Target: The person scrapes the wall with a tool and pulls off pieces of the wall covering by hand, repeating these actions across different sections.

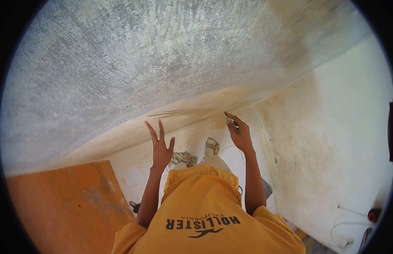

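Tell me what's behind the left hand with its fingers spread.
Past the left hand, I see the wall's pale lower part and, below that in the picture, the pale floor. Whatever the hand itself covers cannot be seen.

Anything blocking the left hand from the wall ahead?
Nothing visible. The left hand is open, fingers spread toward the wall ahead; can't tell whether they touch it. The orange board sits off to the left, outside that gap.
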{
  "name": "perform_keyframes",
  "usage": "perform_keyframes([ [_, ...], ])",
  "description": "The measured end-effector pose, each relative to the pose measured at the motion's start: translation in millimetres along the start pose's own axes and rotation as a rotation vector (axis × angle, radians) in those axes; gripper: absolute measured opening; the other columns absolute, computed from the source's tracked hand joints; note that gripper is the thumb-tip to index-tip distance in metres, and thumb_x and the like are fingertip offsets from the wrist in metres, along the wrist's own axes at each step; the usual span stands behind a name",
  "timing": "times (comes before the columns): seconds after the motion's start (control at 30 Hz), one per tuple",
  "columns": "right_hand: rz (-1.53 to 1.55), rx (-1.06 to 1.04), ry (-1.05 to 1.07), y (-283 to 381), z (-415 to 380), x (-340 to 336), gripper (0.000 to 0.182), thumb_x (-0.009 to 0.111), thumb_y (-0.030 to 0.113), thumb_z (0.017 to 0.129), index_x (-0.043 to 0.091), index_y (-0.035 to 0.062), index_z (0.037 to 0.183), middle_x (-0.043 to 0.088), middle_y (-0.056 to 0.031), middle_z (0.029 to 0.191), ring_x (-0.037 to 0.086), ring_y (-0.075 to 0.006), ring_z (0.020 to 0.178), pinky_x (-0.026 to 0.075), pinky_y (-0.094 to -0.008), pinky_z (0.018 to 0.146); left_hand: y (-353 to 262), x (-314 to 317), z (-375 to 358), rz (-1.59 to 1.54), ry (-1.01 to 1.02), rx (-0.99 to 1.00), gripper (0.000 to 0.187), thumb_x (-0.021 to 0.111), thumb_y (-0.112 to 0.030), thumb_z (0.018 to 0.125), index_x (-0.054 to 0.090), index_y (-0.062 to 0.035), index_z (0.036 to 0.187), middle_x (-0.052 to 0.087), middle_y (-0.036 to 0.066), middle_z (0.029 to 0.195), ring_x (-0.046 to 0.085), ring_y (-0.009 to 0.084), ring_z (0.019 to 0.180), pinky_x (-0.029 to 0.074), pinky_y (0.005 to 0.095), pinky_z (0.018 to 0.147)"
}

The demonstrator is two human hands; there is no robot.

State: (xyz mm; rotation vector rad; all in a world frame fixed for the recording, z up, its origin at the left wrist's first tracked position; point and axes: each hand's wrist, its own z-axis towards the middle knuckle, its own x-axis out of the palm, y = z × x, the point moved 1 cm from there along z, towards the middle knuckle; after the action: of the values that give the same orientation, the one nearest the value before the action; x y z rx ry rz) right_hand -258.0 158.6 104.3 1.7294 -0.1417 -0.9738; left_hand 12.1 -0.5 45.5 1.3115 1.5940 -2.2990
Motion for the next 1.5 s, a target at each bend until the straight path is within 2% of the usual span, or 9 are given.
perform_keyframes([
  [0.2, -0.062, -0.152, 0.139, -3.8, 45.0, -42.5, 0.031, 0.062, 0.013, 0.100, 0.067, 0.0033, 0.130, 0.073, -0.0241, 0.107, 0.073, -0.0338, 0.095, 0.055, -0.0365, 0.085, -64.5, 40.8, 41.5, -0.047, -0.208, 0.005, 0.096, 0.068, -0.007, 0.096, 0.005, -0.0163, 0.167, -0.018, 0.032, 0.166, 0.010, 0.0609, 0.148, 0.043, 0.0540, 0.113],
  [0.53, -0.046, -0.229, 0.263, -14.3, 82.1, -58.3, 0.032, 0.061, 0.012, 0.100, 0.066, 0.0016, 0.130, 0.072, -0.0256, 0.112, 0.071, -0.0401, 0.102, 0.054, -0.0377, 0.087, -108.4, 87.3, 63.5, -0.096, -0.296, -0.056, 0.096, 0.068, -0.008, 0.098, 0.001, -0.0162, 0.167, -0.023, 0.033, 0.164, 0.002, 0.0596, 0.149, 0.039, 0.0550, 0.117],
  [0.63, 0.024, -0.354, 0.228, -21.8, 75.1, -68.5, 0.032, 0.061, 0.015, 0.103, 0.066, 0.0036, 0.132, 0.073, -0.0232, 0.110, 0.073, -0.0314, 0.094, 0.054, -0.0364, 0.085, -106.0, 93.0, 70.5, -0.053, -0.300, -0.041, 0.096, 0.067, -0.009, 0.098, 0.000, -0.0149, 0.166, -0.023, 0.034, 0.163, 0.002, 0.0600, 0.149, 0.040, 0.0541, 0.117],
  [0.73, -0.024, -0.252, 0.272, -17.4, 88.2, -64.1, 0.033, 0.061, 0.011, 0.100, 0.065, 0.0033, 0.132, 0.071, -0.0267, 0.103, 0.070, -0.0405, 0.088, 0.054, -0.0389, 0.081, -103.7, 97.6, 70.0, -0.031, -0.286, -0.062, 0.097, 0.068, -0.010, 0.098, -0.001, -0.0139, 0.166, -0.023, 0.035, 0.162, 0.006, 0.0607, 0.148, 0.043, 0.0534, 0.115],
  [1.13, -0.064, -0.303, 0.320, -14.3, 102.6, -89.8, 0.032, 0.063, 0.012, 0.099, 0.067, 0.0028, 0.129, 0.072, -0.0253, 0.100, 0.068, -0.0409, 0.085, 0.053, -0.0390, 0.080, -101.2, 98.3, 68.7, 0.018, -0.267, -0.014, 0.098, 0.068, -0.012, 0.099, -0.004, -0.0128, 0.166, -0.027, 0.036, 0.161, 0.020, 0.0634, 0.142, 0.049, 0.0513, 0.109],
  [1.23, -0.013, -0.475, 0.269, -16.7, 98.0, -104.7, 0.032, 0.062, 0.011, 0.098, 0.068, 0.0032, 0.129, 0.072, -0.0265, 0.103, 0.069, -0.0417, 0.086, 0.054, -0.0401, 0.080, -100.9, 97.6, 73.3, 0.026, -0.264, 0.016, 0.099, 0.068, -0.012, 0.099, -0.006, -0.0119, 0.165, -0.029, 0.036, 0.160, 0.021, 0.0636, 0.141, 0.048, 0.0515, 0.109],
  [1.33, -0.032, -0.260, 0.339, 2.1, 105.0, -110.6, 0.032, 0.063, 0.014, 0.099, 0.069, 0.0047, 0.129, 0.072, -0.0253, 0.102, 0.070, -0.0351, 0.082, 0.054, -0.0372, 0.080, -100.7, 93.4, 72.8, -0.044, -0.211, -0.028, 0.101, 0.068, -0.014, 0.100, -0.009, -0.0116, 0.165, -0.032, 0.035, 0.159, 0.014, 0.0605, 0.146, 0.042, 0.0529, 0.115],
  [1.43, -0.198, -0.320, 0.505, -6.9, 118.8, -52.1, 0.031, 0.063, 0.012, 0.098, 0.070, 0.0044, 0.127, 0.071, -0.0270, 0.095, 0.069, -0.0353, 0.076, 0.054, -0.0381, 0.076, -100.0, 99.6, 67.7, -0.004, -0.213, -0.008, 0.102, 0.069, -0.015, 0.099, -0.009, -0.0083, 0.164, -0.032, 0.038, 0.157, 0.018, 0.0632, 0.142, 0.046, 0.0518, 0.112],
  [1.5, -0.166, -0.338, 0.454, 0.3, 116.0, -56.0, 0.031, 0.064, 0.012, 0.096, 0.071, 0.0043, 0.126, 0.069, -0.0273, 0.086, 0.067, -0.0361, 0.069, 0.052, -0.0402, 0.071, -99.6, 95.1, 77.8, -0.008, -0.208, 0.000, 0.102, 0.069, -0.014, 0.099, -0.009, -0.0068, 0.164, -0.032, 0.040, 0.156, 0.018, 0.0639, 0.142, 0.045, 0.0512, 0.112],
])
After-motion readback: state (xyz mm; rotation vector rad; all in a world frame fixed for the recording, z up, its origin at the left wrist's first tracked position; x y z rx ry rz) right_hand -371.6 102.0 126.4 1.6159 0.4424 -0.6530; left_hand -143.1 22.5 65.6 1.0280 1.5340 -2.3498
